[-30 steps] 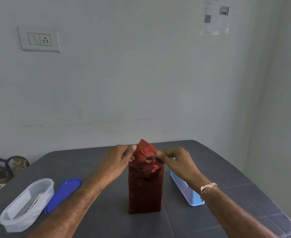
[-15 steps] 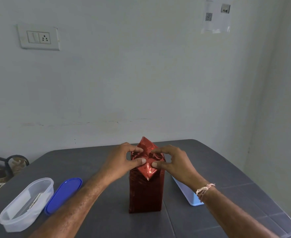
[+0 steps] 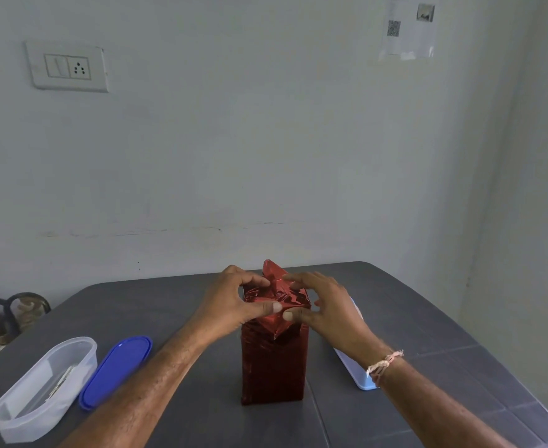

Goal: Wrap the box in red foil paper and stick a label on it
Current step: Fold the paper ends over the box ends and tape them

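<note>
One box (image 3: 274, 367) stands upright on the grey table (image 3: 427, 318), directly under both hands, with the red foil paper (image 3: 275, 295) covering all of it that shows. The two hands meet at its top.

The left hand (image 3: 230, 302) curls over the top left corner: its fingers bend onto the crumpled foil on top and its thumb (image 3: 271, 307) presses flat against the front face, so the foil is pinched between them. The right hand (image 3: 329, 307) mirrors it from the other side, less tightly curled, with its fingers reaching across the top and its thumb (image 3: 290, 315) pressing the front just beside the left thumb; the two thumb tips nearly touch.

Two foil flaps are plain. One pointed flap (image 3: 271, 271) sticks up beyond the fingertips, on the far side of the box top. A second, triangular flap (image 3: 277, 328) hangs down the front face just below the two thumbs, point downward.

A single thread band (image 3: 384, 365) circles the right wrist. Under that wrist, just right of the box, lies one pale blue container (image 3: 353, 371), partly hidden by the arm.

Well out to the left of the left forearm sits one clear oval tub (image 3: 43, 386), with something pale inside that I cannot make out, and one blue oval lid (image 3: 116, 371) lies flat between the tub and the forearm.

On the wall beyond the hands are one switch plate (image 3: 67, 66), up to the left, and one printed sheet (image 3: 408, 27), up to the right.
</note>
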The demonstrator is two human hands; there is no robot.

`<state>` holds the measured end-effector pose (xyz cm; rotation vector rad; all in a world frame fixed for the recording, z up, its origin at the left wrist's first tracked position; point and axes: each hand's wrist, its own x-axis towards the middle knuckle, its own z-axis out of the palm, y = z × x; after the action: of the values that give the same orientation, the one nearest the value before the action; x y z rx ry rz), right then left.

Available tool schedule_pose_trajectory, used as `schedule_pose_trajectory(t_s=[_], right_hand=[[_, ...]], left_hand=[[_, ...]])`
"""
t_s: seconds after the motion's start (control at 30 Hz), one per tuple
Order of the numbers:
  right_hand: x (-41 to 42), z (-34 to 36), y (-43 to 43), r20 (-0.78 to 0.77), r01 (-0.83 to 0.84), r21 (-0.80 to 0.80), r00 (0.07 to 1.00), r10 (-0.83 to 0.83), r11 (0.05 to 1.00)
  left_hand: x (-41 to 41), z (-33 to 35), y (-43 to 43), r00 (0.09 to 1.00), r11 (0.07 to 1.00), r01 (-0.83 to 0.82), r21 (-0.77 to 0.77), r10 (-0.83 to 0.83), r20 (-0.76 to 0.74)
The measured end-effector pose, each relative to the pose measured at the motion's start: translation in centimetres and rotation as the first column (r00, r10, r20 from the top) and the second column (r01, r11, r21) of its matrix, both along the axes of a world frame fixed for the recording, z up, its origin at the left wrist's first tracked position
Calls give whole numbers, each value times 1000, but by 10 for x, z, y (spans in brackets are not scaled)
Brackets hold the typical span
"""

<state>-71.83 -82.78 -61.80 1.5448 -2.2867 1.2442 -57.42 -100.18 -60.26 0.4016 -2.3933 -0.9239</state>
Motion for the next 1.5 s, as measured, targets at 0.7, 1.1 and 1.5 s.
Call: schedule_pose_trajectory(t_s=[0.7,1.1,1.5], right_hand=[[-25,67,-60,544,-162,140,837,61,977],[-32,54,-84,721,-143,-103,671,173,984],[-35,51,-79,722,-115,-29,684,100,993]], left_hand=[[1,-9,3,999,1000,-4,-24,3,-39],[3,-10,-2,997,1000,-2,-7,2,-75],[-2,-14,-2,996,1000,6,9,-5,-88]])
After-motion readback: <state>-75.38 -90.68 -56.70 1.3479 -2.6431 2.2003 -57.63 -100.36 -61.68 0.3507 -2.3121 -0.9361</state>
